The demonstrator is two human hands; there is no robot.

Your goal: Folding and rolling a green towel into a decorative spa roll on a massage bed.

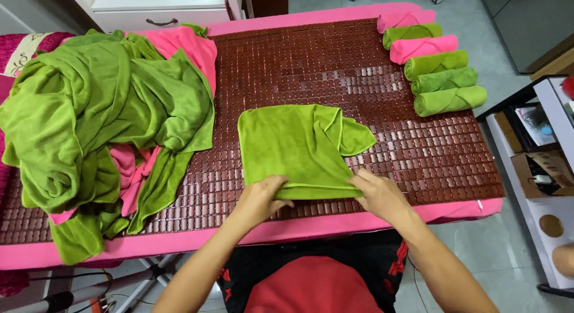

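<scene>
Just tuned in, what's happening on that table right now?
A person's left hand and right hand grip the near edge of a folded green cloth towel lying on a dark red tiled mat. A row of rolled green and pink towels sits at the far right, and a heap of loose green and pink towels lies on the left.

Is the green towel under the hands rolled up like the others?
No, the green towel lies flat and folded, one corner flopped out right. Both hands, left hand and right hand, grip its near edge.

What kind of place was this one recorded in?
Probably a small home or workshop room: a table with a dark red tiled mat, a heap of loose green and pink towels, and a row of rolled towels.
</scene>
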